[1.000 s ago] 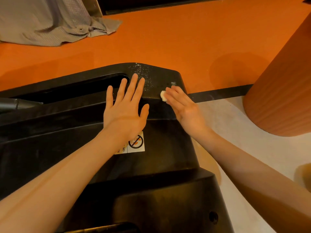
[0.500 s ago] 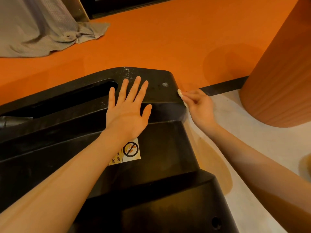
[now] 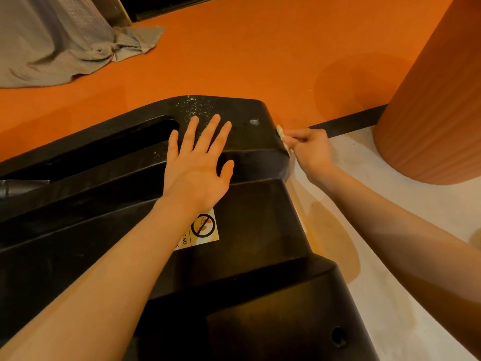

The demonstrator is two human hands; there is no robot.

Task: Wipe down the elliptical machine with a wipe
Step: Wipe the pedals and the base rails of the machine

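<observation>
Against the right-hand corner of the black moulded plastic base of the elliptical machine (image 3: 250,209), a small crumpled white wipe (image 3: 281,132) is pressed where the top face drops to the side wall. The right hand (image 3: 311,152) pinches that wipe, its fingers curled round it and its knuckles turned outward, just beside the machine's edge. The left hand (image 3: 199,168) lies flat on the top of the housing with fingers spread and thumb out, palm down, near a long dark slot (image 3: 125,138) and a patch of pale specks (image 3: 195,108). Behind its wrist sits a white warning sticker with a crossed-out circle (image 3: 201,229), partly covered by the forearm. A small round hole (image 3: 253,121) shows between the two hands. Around the machine runs an orange floor (image 3: 260,56), meeting a pale floor section (image 3: 406,256) at a black strip (image 3: 346,122). A ribbed orange column (image 3: 437,100) stands at right, and grey crumpled cloth (image 3: 57,43) lies far left.
</observation>
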